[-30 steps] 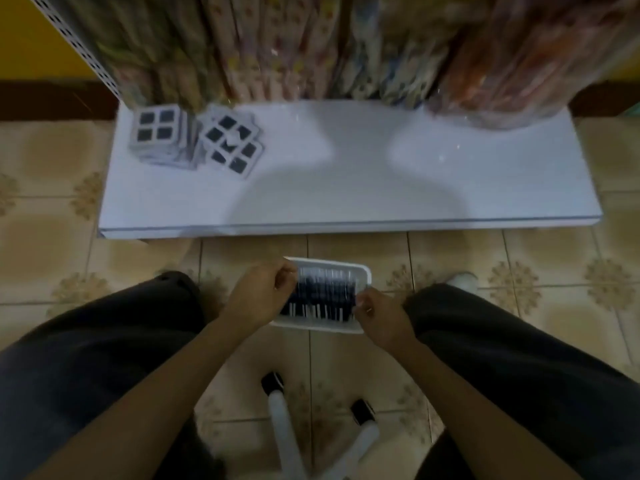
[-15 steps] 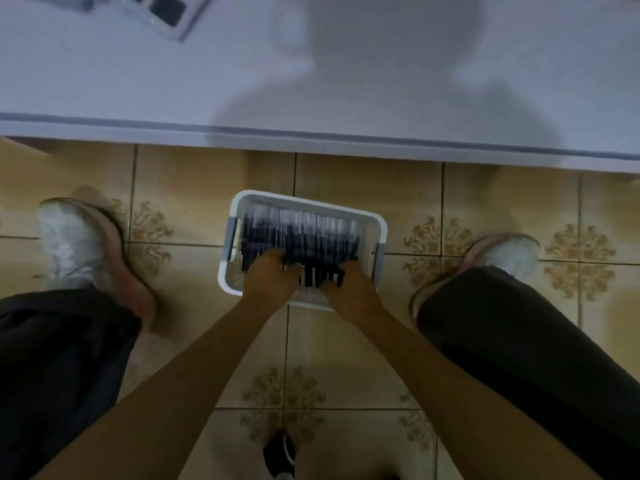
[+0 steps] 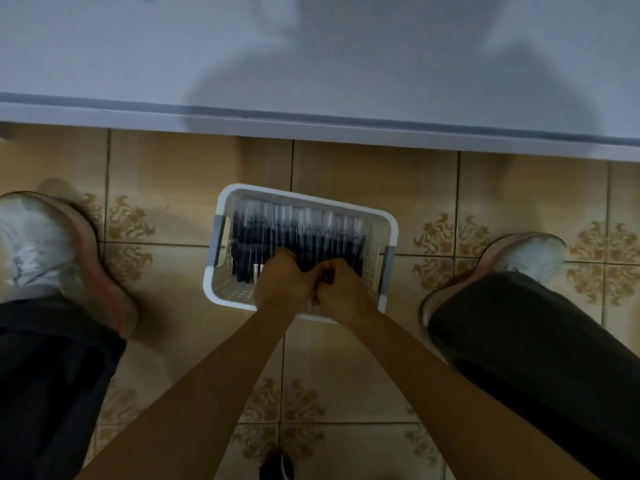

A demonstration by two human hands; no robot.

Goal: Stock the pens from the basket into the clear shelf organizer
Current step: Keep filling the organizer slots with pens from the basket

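A white perforated basket point(image 3: 221, 209) with grey handles rests on the tiled floor between my feet. It holds several dark pens point(image 3: 298, 233) with clear ends, lying side by side. My left hand point(image 3: 282, 284) and my right hand point(image 3: 343, 289) are both down in the near half of the basket, pressed together, fingers curled around a bunch of pens. The fingertips are hidden among the pens. No clear shelf organizer is in view.
A white shelf board point(image 3: 311, 64) spans the top of the view, its front edge just beyond the basket. My white shoes point(image 3: 41, 237) point(image 3: 526, 258) and dark trouser legs flank the basket. A dark chair caster point(image 3: 277, 465) sits at the bottom edge.
The view has tipped down onto the floor. My hands went from the basket's sides into the pens, and have now closed together at its middle.
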